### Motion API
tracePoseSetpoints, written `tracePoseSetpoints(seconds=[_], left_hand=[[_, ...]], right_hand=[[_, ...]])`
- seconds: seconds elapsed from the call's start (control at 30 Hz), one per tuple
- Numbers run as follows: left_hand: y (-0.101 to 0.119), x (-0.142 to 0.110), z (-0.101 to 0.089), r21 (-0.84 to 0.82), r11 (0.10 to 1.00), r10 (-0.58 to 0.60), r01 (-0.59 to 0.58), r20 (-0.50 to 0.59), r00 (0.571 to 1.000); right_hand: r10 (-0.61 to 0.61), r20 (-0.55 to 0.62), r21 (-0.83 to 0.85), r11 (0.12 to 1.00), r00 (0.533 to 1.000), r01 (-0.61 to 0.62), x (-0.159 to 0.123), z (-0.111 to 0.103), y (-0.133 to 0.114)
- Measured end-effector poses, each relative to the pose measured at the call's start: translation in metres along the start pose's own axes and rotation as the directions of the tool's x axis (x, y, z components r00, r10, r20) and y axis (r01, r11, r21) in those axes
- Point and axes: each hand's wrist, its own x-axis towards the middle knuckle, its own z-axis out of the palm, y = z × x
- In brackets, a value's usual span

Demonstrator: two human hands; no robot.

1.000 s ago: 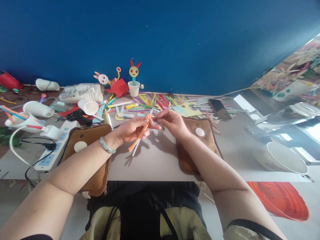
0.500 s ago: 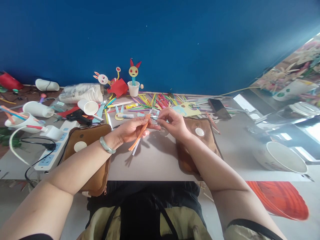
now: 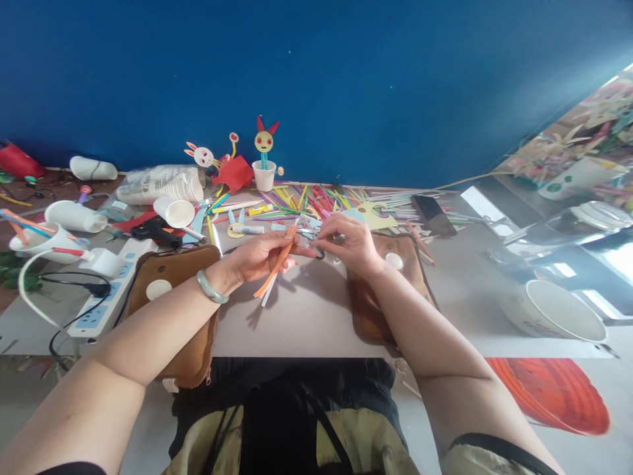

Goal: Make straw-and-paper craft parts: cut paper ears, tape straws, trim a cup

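Observation:
My left hand (image 3: pixel 267 256), with a pale bangle (image 3: pixel 211 287) at the wrist, is closed on slim orange strips (image 3: pixel 273 270) and a thin white stick (image 3: pixel 268 293). Their lower ends slant down to the left over the tabletop. To the right, a short gap away, my right hand (image 3: pixel 352 243) has thumb and forefinger pinched together. Whatever lies in that pinch is too small to make out. Below its fingertips, a dark loop (image 3: pixel 320 253) shows beside shiny clear plastic.
Behind my hands lies a heap of coloured straws (image 3: pixel 301 196). A glue gun (image 3: pixel 157 229), power strip (image 3: pixel 106 290) and stacked paper cups (image 3: pixel 161 185) are at left. Brown cushions (image 3: pixel 173 264) lie under both forearms. A phone (image 3: pixel 434 216) and a white tub (image 3: pixel 554 310) are at right.
My right hand has shifted slightly right, and its fingers have drawn away from my left hand. My left hand and the orange strips have hardly moved.

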Motion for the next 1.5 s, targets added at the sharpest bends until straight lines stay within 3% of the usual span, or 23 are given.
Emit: tracePoseSetpoints(seconds=[0.37, 0.53, 0.73, 0.87, 1.03, 1.5], left_hand=[[-0.002, 0.0, -0.004, 0.08, 0.997, -0.007, 0.001, 0.064, 0.998], [-0.006, 0.001, -0.003, 0.196, 0.98, 0.034, -0.039, 0.029, 0.999], [-0.014, 0.003, 0.0, 0.417, 0.885, 0.261, -0.208, -0.073, 0.963], [-0.017, 0.003, 0.002, 0.495, 0.829, 0.344, -0.261, -0.082, 0.935], [-0.022, 0.004, 0.001, 0.529, 0.795, 0.382, -0.297, -0.057, 0.922], [-0.029, -0.001, 0.01, 0.717, 0.633, 0.431, -0.291, -0.014, 0.902]], right_hand=[[0.089, -0.012, 0.04, 0.995, 0.996, -0.088, -0.001, -0.001, -0.001], [0.131, -0.016, 0.045, 0.99, 0.991, -0.13, -0.001, 0.001, -0.004], [0.181, 0.007, 0.078, 0.98, 0.984, -0.181, -0.001, 0.006, -0.012], [0.267, 0.058, 0.122, 0.954, 0.962, -0.272, -0.002, 0.012, -0.019], [0.349, 0.109, 0.133, 0.923, 0.931, -0.361, -0.004, 0.016, -0.025], [0.436, 0.135, 0.209, 0.865, 0.89, -0.455, -0.002, 0.021, -0.032]])
